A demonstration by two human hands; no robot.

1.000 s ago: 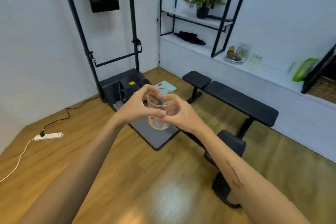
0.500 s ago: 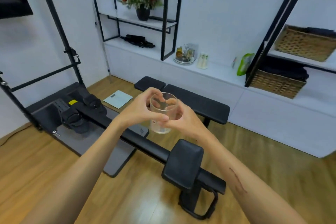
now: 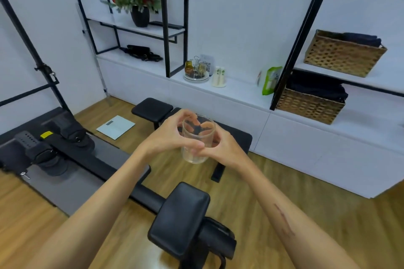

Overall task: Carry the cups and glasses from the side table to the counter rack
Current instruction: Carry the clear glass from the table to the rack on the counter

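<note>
A clear, empty drinking glass (image 3: pixel 197 131) is upright in mid-air in front of me. My left hand (image 3: pixel 169 135) wraps its left side and my right hand (image 3: pixel 220 145) its right side, thumbs meeting at the front. On the white counter (image 3: pixel 240 94) at the back stands a round cup rack (image 3: pixel 196 72) with a wire stand and amber glasses on it. A stack of paper cups (image 3: pixel 218 76) sits just right of the rack.
A black rowing machine (image 3: pixel 72 155) with its seat (image 3: pixel 181 216) lies across the wooden floor below my arms. A black bench (image 3: pixel 153 108) stands before the counter. A scale (image 3: pixel 115 126) lies on the floor. Black shelf frames, wicker baskets (image 3: pixel 310 106) and a green bag (image 3: pixel 271 79) line the counter.
My view has swung right and closer to the counter; the rack and baskets have come nearer the centre. Both hands keep the same hold on the glass.
</note>
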